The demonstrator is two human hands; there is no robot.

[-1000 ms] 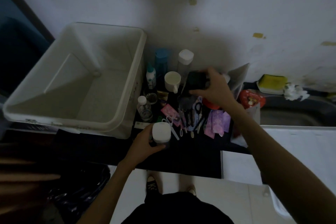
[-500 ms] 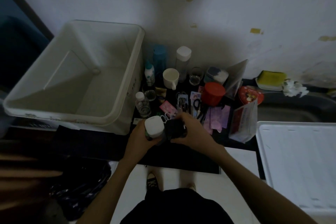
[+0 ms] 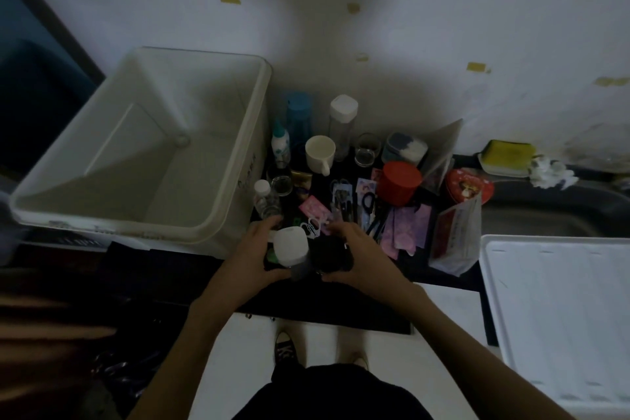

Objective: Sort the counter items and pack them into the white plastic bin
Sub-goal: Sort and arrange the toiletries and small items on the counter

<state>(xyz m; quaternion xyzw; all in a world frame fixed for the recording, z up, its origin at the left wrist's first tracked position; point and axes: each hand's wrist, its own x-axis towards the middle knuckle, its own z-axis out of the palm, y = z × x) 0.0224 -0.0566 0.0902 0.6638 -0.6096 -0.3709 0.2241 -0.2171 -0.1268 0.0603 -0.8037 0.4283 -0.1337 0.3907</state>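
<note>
One white bin (image 3: 143,153) sits at the left of the dark surface (image 3: 191,269), nothing visible inside it, and just to its right at the near edge two hands meet: the left hand (image 3: 254,257) has its grip curled round one white-capped bottle (image 3: 291,247), while the right hand (image 3: 358,254) has its grip closed round one black object (image 3: 332,254) touching that bottle. Behind them stand one white mug (image 3: 320,153), one blue bottle (image 3: 299,119), one tall white-capped bottle (image 3: 342,123), two clear glasses (image 3: 366,148), one red box (image 3: 399,182) and one red heart tin (image 3: 468,186).
</note>
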